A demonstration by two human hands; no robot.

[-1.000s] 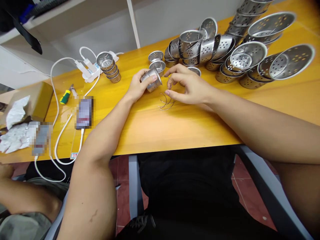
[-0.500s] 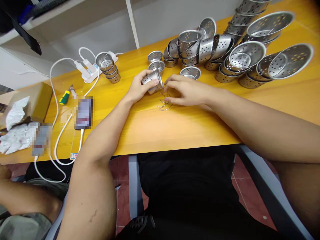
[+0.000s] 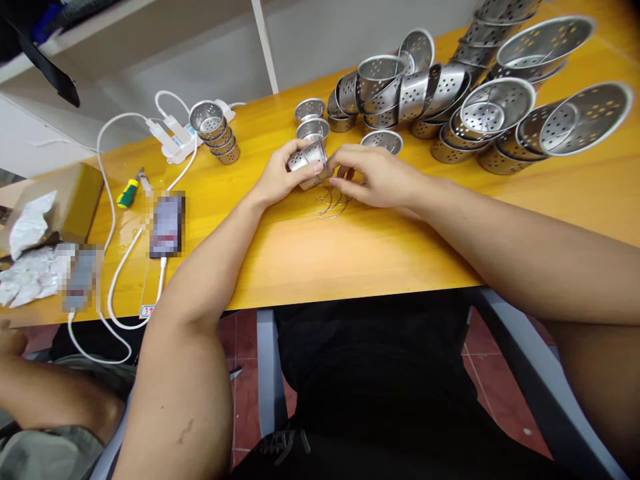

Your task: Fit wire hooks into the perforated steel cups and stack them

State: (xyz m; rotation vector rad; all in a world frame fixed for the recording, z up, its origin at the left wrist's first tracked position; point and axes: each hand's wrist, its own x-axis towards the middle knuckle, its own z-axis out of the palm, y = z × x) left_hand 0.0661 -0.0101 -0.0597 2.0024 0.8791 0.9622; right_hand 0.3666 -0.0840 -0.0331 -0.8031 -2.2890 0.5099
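My left hand (image 3: 281,172) is wrapped round a small perforated metal cup (image 3: 306,158), tilted with its mouth turned to the right. At that mouth are the bent fingers of my right hand (image 3: 367,172), thumb and fingertips close together; whatever they pinch is too small to make out. Several thin curved wires (image 3: 331,208) lie on the table just below the fingertips. Two more small cups (image 3: 313,130) stand behind my left hand, and another cup (image 3: 383,141) is just beyond my right hand.
Stacked and tipped perforated cups (image 3: 413,97) crowd the back right of the yellow table (image 3: 350,260). A short cup stack (image 3: 215,130) stands by a power strip (image 3: 175,143). To the left are a screwdriver (image 3: 129,192), phones with white cables, a cardboard box (image 3: 80,200) and another person's arm.
My right hand's fingers have come in from above the wires to the cup's mouth and drawn closer together. My left hand keeps the cup, shifted very slightly right.
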